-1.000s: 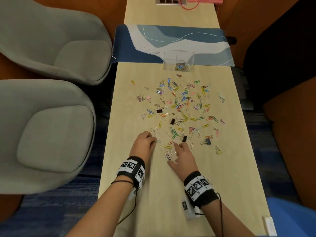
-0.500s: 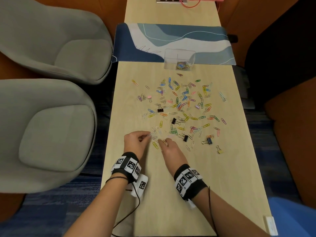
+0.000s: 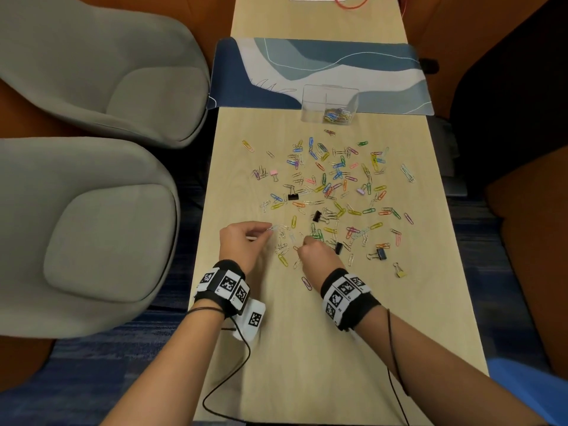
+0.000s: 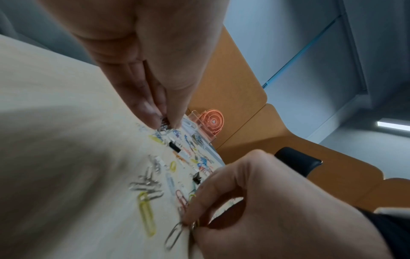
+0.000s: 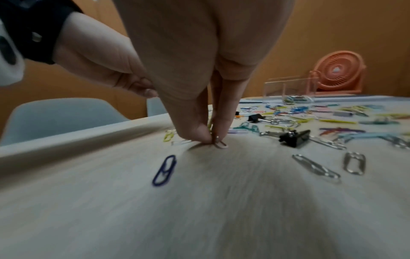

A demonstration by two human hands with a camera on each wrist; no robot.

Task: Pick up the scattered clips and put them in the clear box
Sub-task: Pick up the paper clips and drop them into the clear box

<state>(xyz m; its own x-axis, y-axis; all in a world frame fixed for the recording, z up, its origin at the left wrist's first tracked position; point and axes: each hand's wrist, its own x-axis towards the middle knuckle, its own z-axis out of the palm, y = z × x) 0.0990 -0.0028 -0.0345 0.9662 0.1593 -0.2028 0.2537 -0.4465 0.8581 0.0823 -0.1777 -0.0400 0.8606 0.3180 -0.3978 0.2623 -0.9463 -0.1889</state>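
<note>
Many coloured and silver paper clips [image 3: 330, 186] and a few binder clips [image 3: 316, 215] lie scattered over the middle of the wooden table [image 3: 307, 348]. The clear box [image 3: 330, 101] stands beyond them on the mat's near edge, with several clips inside; it also shows in the right wrist view [image 5: 288, 89]. My left hand [image 3: 270, 231] pinches silver clips [image 4: 164, 125] at the near left of the scatter. Beside it my right hand [image 3: 302, 245] pinches a silver clip [image 5: 219, 143] on the tabletop, with more clips tucked between its fingers [image 5: 224, 126].
Two grey chairs [image 3: 101, 210] stand close along the table's left edge. A blue patterned mat [image 3: 322, 66] covers the far part, with an orange fan [image 5: 339, 70] behind the box. A blue clip [image 5: 164, 170] and silver clips [image 5: 315, 168] lie nearest me.
My right hand went from spread fingers over the clips to a pinch and shifted left toward the left hand. The left hand kept its pinch, moving slightly left.
</note>
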